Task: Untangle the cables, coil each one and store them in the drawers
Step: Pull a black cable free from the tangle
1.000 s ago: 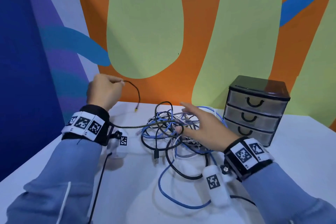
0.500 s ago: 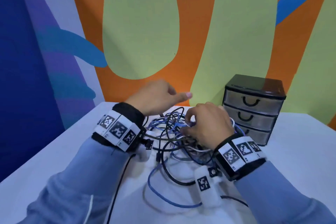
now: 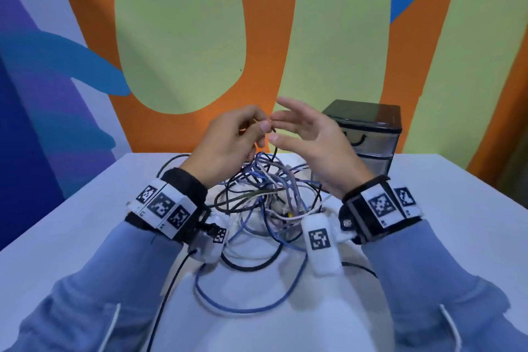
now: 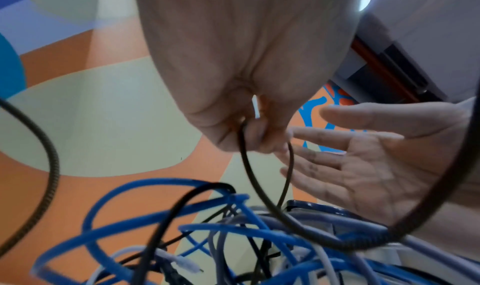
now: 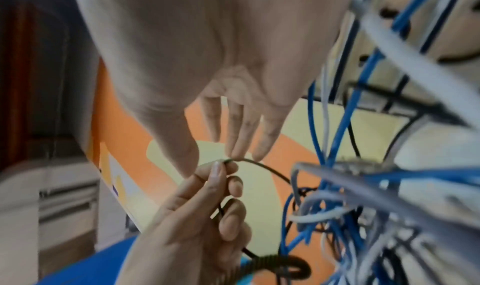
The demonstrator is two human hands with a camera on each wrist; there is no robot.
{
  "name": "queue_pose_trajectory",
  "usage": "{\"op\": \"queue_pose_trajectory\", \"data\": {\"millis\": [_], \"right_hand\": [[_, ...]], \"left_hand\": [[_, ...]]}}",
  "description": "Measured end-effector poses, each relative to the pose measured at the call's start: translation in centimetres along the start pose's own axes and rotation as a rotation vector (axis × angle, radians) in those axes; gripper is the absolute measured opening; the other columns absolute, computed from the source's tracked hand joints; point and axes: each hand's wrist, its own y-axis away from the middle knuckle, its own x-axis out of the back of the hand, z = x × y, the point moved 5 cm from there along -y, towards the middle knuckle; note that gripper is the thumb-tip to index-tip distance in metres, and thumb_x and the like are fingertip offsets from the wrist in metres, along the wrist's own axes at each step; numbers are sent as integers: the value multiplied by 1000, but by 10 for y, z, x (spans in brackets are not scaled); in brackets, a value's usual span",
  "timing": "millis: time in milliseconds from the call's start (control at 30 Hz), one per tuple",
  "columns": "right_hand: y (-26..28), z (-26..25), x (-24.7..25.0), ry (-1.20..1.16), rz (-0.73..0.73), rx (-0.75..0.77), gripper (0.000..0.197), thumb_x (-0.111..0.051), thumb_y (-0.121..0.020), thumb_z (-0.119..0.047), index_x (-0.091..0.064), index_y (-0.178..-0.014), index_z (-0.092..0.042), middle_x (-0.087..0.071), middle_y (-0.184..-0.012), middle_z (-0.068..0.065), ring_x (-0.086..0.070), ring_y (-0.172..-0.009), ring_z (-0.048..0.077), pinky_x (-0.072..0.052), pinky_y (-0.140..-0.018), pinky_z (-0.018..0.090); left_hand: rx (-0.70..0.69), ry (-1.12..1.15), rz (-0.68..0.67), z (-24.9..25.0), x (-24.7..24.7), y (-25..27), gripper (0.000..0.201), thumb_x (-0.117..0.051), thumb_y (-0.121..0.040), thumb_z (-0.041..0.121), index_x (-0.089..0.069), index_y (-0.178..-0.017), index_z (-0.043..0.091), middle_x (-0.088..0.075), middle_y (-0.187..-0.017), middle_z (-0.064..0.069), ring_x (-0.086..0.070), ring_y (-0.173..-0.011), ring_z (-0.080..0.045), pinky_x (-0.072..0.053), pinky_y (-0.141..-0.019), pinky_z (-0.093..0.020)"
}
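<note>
Here the table (image 3: 445,208) spreads under both hands, with the drawers (image 3: 371,134) closed just beyond the right hand (image 3: 311,146). Directly below the hands lies the tangle of cables (image 3: 265,197), blue, grey, white and black, none yet coiled. The left hand (image 3: 228,140) pinches a thin black cable (image 4: 249,178) raised out of the heap; the right hand is spread, fingers straight, holding nothing, fingertips beside that pinch. Untangling seems barely begun; next the right hand likely must take this cable and draw it free.
</note>
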Motion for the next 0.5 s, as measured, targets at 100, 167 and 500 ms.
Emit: {"op": "queue_pose_trajectory", "data": {"millis": [100,167,500], "right_hand": [[1,7,-13,-287,-58,-35,56,-73,-89,2,-56,-139,-16,-70,-122,16,-68,-117,27,-52,-108,40],[3,14,-22,-241,-87,-56,33,-65,-97,2,-61,-127,-11,-73,-101,16,-69,-98,28,-56,-99,38],[5,16,-22,235,-181,5,15,-48,-110,-7,-63,-109,-8,-69,-87,4,-62,-76,10,-48,-70,19]], "left_hand": [[-98,42,104,13,7,1,19,-57,-107,30,-65,-97,16,-61,-69,12,-49,-63,-8,-38,-59,-31],[-127,24,193,19,13,3,19,-58,-107,29,-66,-98,14,-54,-64,14,-43,-62,-7,-35,-60,-33],[-190,-12,548,34,54,15,26,-56,-111,31,-66,-101,9,-52,-74,11,-40,-65,-7,-32,-60,-24]]}}
